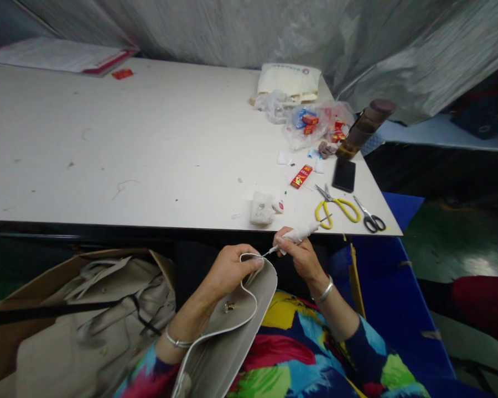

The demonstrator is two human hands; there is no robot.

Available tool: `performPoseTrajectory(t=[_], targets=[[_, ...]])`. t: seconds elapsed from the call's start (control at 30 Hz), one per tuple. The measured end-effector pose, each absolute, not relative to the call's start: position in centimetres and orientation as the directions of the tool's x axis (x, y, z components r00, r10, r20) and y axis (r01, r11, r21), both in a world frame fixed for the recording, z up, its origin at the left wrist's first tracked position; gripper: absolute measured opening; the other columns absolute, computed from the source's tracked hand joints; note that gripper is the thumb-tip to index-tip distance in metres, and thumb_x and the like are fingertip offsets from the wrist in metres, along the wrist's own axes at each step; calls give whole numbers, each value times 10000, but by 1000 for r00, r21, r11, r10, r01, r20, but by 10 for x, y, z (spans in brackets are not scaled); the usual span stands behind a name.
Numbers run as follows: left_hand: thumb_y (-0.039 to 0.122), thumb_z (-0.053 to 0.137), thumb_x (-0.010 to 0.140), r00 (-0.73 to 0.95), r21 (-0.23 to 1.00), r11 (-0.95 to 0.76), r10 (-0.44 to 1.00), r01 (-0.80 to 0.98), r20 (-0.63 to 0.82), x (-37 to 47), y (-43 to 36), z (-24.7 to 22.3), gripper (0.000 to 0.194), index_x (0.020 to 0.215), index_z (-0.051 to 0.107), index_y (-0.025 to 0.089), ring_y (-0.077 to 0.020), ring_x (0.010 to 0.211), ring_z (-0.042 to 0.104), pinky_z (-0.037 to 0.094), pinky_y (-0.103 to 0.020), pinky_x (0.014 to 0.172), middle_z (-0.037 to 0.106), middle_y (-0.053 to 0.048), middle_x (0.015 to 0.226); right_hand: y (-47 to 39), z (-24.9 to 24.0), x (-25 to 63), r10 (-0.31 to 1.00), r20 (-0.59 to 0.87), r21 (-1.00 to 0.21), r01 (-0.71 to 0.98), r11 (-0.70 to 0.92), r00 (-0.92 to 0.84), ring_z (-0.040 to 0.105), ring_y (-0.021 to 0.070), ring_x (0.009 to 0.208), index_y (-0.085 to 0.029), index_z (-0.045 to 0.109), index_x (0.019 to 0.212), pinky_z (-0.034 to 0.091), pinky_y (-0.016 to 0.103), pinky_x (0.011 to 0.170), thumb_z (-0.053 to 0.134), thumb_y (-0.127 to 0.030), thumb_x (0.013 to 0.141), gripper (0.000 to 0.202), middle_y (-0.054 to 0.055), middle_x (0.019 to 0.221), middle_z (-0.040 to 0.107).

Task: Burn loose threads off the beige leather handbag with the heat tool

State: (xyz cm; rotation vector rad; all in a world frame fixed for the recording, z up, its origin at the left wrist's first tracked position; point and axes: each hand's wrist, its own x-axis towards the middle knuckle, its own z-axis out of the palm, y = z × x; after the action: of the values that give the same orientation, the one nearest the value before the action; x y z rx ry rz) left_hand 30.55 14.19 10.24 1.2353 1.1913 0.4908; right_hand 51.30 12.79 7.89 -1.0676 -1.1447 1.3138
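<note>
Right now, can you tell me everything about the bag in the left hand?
The bag is pale greyish beige and looks like leather, with lighter trim along its edges and a shiny gold fitting on one panel. It gapes open and slants up beside the bright shirt, its lower end out of view. The left grip pinches its top edge; the white tool points there, touching or nearly.

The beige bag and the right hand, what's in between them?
In the head view: the thin tip of the white tool, pointing from the right hand toward the beige bag.
</note>
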Motion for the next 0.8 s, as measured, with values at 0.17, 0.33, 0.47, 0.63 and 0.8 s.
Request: performPoseTrajectory(t=[0.17,0.33,0.47,0.63,0.8], targets=[[400,756,679,383,898,346,817,271,-431,309,141,103,259,766,763,156,-177,679,561,423,-302,692,671,-23,693,132,83,520,988,-2,-995,-96,-16,-151,507,157,625,-189,675,804,387,298,608,734,-534,907,365,-3,654,576],[381,761,675,389,907,363,819,215,-421,314,140,100,225,724,749,161,-169,649,547,407,-296,664,648,-17,656,131,84,520,983,14,-998,-59,3,-185,492,160,621,-200,673,794,380,305,600,728,-526,918,354,-7,657,562],[369,777,658,330,908,388,846,158,-419,312,140,98,219,711,732,161,-168,637,551,417,-293,655,652,-21,653,121,73,508,998,58,-995,-78,55,-31,540,168,631,-200,677,805,424,314,629,697,-498,955,334,-2,661,596],[367,786,651,257,915,383,878,127,-403,306,141,97,231,718,724,155,-162,635,547,420,-285,645,653,-17,655,116,59,495,980,44,-975,-206,84,193,557,154,630,-201,663,837,449,292,621,670,-442,997,289,-10,683,615],[399,796,693,254,915,356,882,188,-396,300,139,99,267,788,757,153,-189,707,605,458,-299,696,711,-43,738,131,67,502,901,205,-979,78,190,381,598,162,729,-212,671,952,483,308,733,657,-428,1017,227,-8,774,639]])
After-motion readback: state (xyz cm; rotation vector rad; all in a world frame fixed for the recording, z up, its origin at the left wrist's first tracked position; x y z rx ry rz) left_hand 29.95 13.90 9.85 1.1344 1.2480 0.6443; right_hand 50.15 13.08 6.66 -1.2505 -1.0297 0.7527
